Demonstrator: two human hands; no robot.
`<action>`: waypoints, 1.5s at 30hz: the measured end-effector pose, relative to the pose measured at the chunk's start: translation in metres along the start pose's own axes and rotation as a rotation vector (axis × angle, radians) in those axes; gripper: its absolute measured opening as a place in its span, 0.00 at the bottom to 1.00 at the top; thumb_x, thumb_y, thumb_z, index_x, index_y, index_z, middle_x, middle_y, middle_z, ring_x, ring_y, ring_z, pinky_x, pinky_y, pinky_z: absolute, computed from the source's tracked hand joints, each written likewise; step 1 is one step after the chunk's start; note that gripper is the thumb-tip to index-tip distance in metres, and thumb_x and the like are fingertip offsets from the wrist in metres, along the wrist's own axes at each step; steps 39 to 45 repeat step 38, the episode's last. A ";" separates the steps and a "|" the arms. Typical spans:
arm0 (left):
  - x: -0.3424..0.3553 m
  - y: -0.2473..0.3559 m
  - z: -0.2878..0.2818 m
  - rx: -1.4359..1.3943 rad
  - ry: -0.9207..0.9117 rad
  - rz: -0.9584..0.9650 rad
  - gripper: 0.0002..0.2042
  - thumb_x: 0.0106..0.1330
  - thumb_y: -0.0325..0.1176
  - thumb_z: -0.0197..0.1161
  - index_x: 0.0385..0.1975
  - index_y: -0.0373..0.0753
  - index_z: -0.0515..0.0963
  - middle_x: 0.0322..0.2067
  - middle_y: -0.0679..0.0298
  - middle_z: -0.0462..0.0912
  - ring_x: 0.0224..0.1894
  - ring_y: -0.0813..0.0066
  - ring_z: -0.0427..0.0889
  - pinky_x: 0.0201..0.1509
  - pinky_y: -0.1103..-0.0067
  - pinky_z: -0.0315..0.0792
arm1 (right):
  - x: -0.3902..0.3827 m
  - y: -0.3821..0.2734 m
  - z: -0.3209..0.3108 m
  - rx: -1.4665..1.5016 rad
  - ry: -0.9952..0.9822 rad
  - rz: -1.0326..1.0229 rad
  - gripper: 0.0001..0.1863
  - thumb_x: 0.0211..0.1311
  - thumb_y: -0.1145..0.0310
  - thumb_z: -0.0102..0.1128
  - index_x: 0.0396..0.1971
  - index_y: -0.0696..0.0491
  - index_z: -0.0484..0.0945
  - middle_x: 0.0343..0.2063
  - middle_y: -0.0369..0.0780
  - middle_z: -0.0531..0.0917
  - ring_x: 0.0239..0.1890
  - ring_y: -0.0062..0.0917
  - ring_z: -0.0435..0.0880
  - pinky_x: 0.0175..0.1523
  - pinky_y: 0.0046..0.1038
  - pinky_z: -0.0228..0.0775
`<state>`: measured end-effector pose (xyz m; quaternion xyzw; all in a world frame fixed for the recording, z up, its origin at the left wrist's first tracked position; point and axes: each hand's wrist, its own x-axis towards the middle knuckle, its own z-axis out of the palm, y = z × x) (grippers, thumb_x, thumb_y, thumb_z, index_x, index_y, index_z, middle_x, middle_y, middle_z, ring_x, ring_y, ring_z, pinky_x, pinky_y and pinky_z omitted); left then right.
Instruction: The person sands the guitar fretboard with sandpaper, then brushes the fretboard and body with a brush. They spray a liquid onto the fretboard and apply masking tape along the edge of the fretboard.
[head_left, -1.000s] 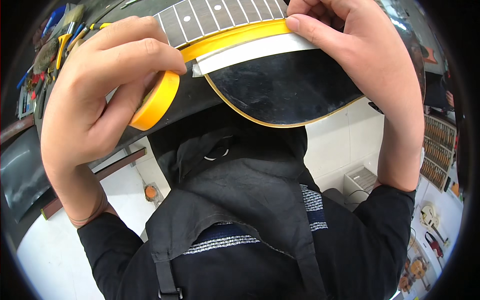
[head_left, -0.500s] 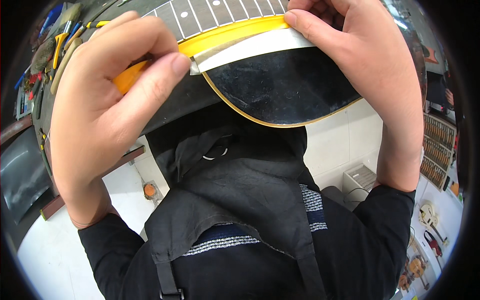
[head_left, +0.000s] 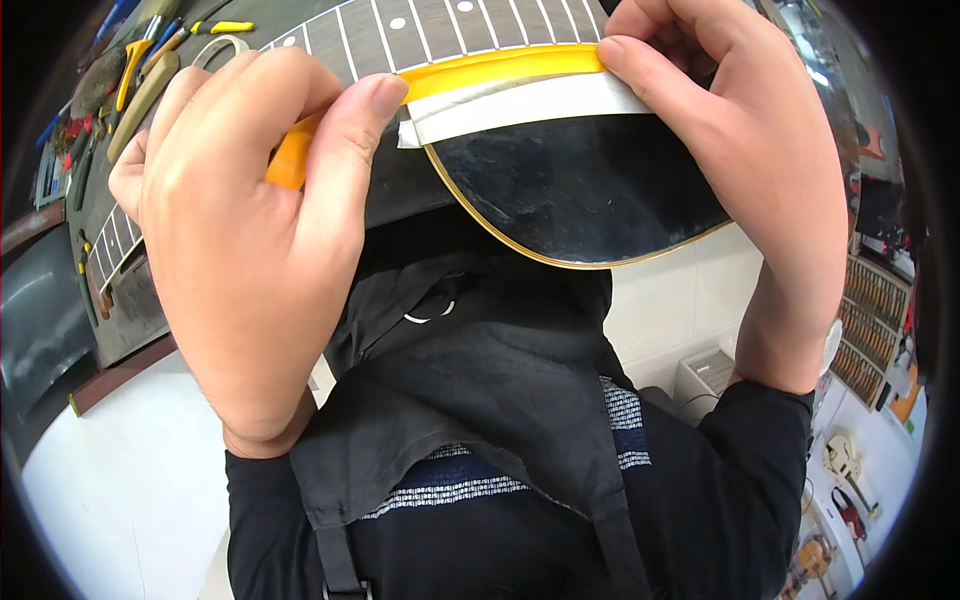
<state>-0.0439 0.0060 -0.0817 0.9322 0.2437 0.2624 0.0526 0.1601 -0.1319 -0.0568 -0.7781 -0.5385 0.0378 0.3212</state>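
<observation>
A strip of yellow tape (head_left: 500, 72) runs along the near edge of a dark guitar fretboard (head_left: 430, 30) with white fret lines and round dots. My left hand (head_left: 250, 220) pinches the strip's left part between thumb and fingers. More of the yellow-orange tape shows inside its curled palm. At the strip's right end, my right hand (head_left: 750, 140) presses with the thumb, its other fingers bent over the fretboard and partly hidden. Below the yellow lies a band of pale tape (head_left: 540, 105) on the glossy black guitar body (head_left: 580, 185), which has a light-coloured bound edge.
Several hand tools, among them a yellow-handled one (head_left: 222, 27), lie on the dark bench at upper left beside a ring of pale tape (head_left: 220, 46). A second fretted neck (head_left: 112, 243) shows at the left. Guitars (head_left: 842, 455) and a rack (head_left: 870, 310) stand at the right.
My left hand has shifted right, its thumb now nearer the fretboard edge, and its back has turned more into view. My right thumb stays at the same part of the tape.
</observation>
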 end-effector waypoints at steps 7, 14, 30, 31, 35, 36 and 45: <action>0.002 0.008 0.001 0.156 -0.015 -0.055 0.14 0.73 0.41 0.77 0.29 0.40 0.84 0.25 0.70 0.80 0.34 0.71 0.78 0.62 0.66 0.62 | 0.001 0.001 -0.007 0.008 -0.034 -0.039 0.06 0.68 0.75 0.71 0.35 0.61 0.82 0.28 0.42 0.85 0.31 0.25 0.85 0.41 0.28 0.78; 0.003 0.010 0.000 0.206 -0.057 -0.095 0.14 0.72 0.42 0.77 0.29 0.41 0.85 0.26 0.69 0.82 0.36 0.70 0.79 0.62 0.63 0.62 | 0.005 -0.005 -0.004 -0.077 -0.026 -0.049 0.05 0.66 0.76 0.70 0.34 0.61 0.82 0.28 0.44 0.85 0.30 0.28 0.85 0.40 0.30 0.77; 0.005 0.013 0.005 0.204 -0.060 -0.116 0.15 0.73 0.42 0.76 0.28 0.39 0.83 0.26 0.68 0.81 0.35 0.69 0.79 0.59 0.62 0.64 | 0.006 -0.026 0.003 -0.294 -0.018 0.002 0.05 0.67 0.77 0.70 0.33 0.61 0.82 0.28 0.43 0.86 0.30 0.28 0.86 0.39 0.29 0.78; 0.006 0.015 0.005 0.208 -0.064 -0.127 0.15 0.73 0.42 0.76 0.28 0.39 0.83 0.25 0.68 0.81 0.35 0.69 0.79 0.59 0.62 0.64 | 0.005 -0.023 0.005 -0.318 -0.013 -0.011 0.05 0.67 0.77 0.70 0.33 0.61 0.82 0.28 0.43 0.86 0.30 0.28 0.86 0.39 0.29 0.78; 0.005 0.016 0.003 0.229 -0.058 -0.130 0.15 0.73 0.42 0.76 0.28 0.39 0.83 0.25 0.68 0.81 0.35 0.69 0.80 0.59 0.62 0.64 | 0.004 -0.012 -0.002 -0.189 -0.015 -0.047 0.05 0.67 0.77 0.70 0.33 0.61 0.82 0.28 0.43 0.86 0.30 0.28 0.87 0.40 0.28 0.78; 0.006 0.017 0.001 0.232 -0.055 -0.135 0.15 0.73 0.42 0.76 0.28 0.39 0.83 0.25 0.68 0.81 0.35 0.69 0.80 0.59 0.62 0.64 | 0.005 -0.014 -0.004 -0.178 -0.022 -0.046 0.05 0.67 0.76 0.70 0.33 0.61 0.82 0.28 0.43 0.86 0.30 0.28 0.87 0.40 0.28 0.78; 0.010 0.020 -0.002 0.235 -0.058 -0.138 0.15 0.73 0.42 0.76 0.29 0.39 0.84 0.25 0.68 0.81 0.35 0.69 0.80 0.59 0.62 0.65 | 0.008 -0.024 -0.008 -0.219 -0.038 -0.024 0.05 0.67 0.76 0.70 0.33 0.60 0.83 0.28 0.43 0.86 0.30 0.28 0.87 0.40 0.28 0.78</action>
